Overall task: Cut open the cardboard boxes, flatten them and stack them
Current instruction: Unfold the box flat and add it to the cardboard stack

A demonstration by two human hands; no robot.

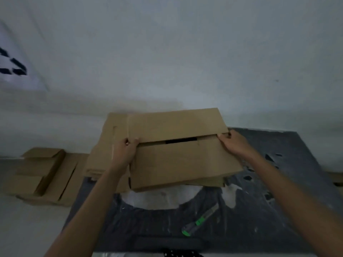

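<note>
From my head camera, I hold a flat cardboard box (178, 154) up in front of me, over a dark mat (259, 210) on the floor. My left hand (126, 151) pinches its left edge. My right hand (233, 143) pinches its right edge, fingers curled on the board. A dark slit shows between the two flaps. More flat boxes (42, 175) lie in a stack on the floor to my left. A green and grey cutter (200, 221) lies on the mat, near me.
</note>
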